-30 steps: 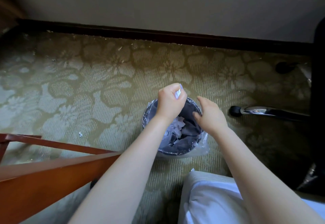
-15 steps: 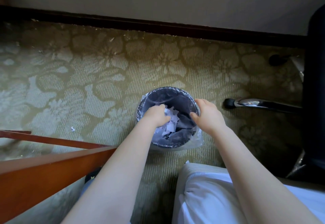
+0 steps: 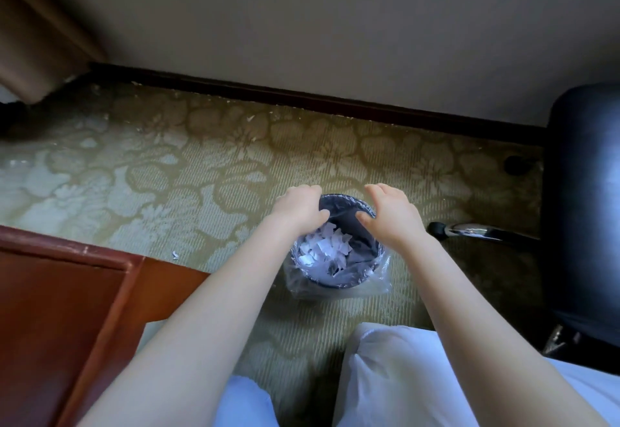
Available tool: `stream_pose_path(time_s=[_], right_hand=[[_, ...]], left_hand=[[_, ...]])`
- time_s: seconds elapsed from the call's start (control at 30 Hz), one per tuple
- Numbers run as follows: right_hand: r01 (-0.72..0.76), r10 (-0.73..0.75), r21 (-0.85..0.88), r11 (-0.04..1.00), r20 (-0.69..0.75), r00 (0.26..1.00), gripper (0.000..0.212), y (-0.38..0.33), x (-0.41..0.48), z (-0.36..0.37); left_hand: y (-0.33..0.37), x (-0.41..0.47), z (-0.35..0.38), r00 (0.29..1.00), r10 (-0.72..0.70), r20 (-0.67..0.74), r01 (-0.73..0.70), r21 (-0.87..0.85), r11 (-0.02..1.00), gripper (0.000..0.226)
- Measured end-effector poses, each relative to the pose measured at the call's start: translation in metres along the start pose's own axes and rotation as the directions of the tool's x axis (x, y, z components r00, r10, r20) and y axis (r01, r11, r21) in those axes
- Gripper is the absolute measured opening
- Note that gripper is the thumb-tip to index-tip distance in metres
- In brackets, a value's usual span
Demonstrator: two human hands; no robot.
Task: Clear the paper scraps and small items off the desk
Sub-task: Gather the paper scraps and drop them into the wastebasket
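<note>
A: Entry, head view. We are looking down at a small dark bin [image 3: 330, 284] standing on the patterned carpet [image 3: 201, 175], just beyond a knee in white cloth [image 3: 396, 376].

B: Hands?

A: We are logging both at the rim. The left hand [image 3: 298, 208] is gripping the far-left edge, fingers curled over the outside and thumb pressing inside. The right hand [image 3: 392, 215] is gripping the far-right edge the same way, thumb lying on the inner wall. The two hands are sitting apart, with the bin's mouth between them.

B: Contents?

A: We are seeing white paper scraps [image 3: 323, 248] lying heaped in the bottom of the bin, below the thumbs. A clear plastic liner [image 3: 379, 287] is draping over the rim and bunching on the carpet round the base.

B: Anything outside it?

A: We are noting one stray scrap [image 3: 174, 254] lying on the carpet left of the bin, near the corner of the red-brown wooden worktop [image 3: 60, 309]. Only that corner is showing, so we cannot tell what is lying on top of it.

B: Surroundings?

A: A dark chair [image 3: 583, 225] is standing at the right, its chrome chair leg [image 3: 479, 232] reaching toward the bin without touching it.
</note>
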State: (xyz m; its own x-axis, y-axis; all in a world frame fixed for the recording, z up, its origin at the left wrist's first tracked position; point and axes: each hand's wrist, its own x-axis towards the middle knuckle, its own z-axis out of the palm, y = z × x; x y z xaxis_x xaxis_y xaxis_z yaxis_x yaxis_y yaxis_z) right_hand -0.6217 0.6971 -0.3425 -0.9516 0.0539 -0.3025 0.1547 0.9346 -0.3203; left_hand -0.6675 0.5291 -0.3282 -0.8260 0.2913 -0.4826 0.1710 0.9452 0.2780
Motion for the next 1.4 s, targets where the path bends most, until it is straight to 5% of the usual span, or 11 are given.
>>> stream_pose_path(time_s=[0.3,0.57,0.73,0.9,1.4], right_hand=[[0.141,-0.146,-0.043,0.989,-0.172,0.974,0.052,-0.061,-0.073,-0.067],[0.302,-0.32,-0.107,0.947,-0.277,0.906,0.046,-0.11,-0.171,-0.109],[0.465,-0.482,-0.14,0.874,-0.36,0.799,0.04,-0.152,-0.235,-0.125],[0.62,-0.606,-0.105,0.777,-0.388,0.694,0.035,-0.203,-0.289,-0.124],[0.934,-0.946,-0.162,0.319,-0.117,0.303,0.043,-0.392,-0.408,-0.06]], left_hand=[[0.011,-0.124,-0.066,0.96,-0.014,-0.28,0.054,0.134,0.99,0.041],[0.004,-0.268,-0.091,0.887,-0.073,-0.456,0.112,0.06,0.992,0.039],[-0.007,-0.366,-0.101,0.786,-0.127,-0.605,0.106,-0.071,0.992,0.042],[-0.034,-0.457,-0.096,0.68,-0.227,-0.697,0.266,-0.054,0.963,0.046],[-0.14,-0.668,-0.037,0.394,-0.641,-0.659,0.59,-0.354,0.726,0.046]])
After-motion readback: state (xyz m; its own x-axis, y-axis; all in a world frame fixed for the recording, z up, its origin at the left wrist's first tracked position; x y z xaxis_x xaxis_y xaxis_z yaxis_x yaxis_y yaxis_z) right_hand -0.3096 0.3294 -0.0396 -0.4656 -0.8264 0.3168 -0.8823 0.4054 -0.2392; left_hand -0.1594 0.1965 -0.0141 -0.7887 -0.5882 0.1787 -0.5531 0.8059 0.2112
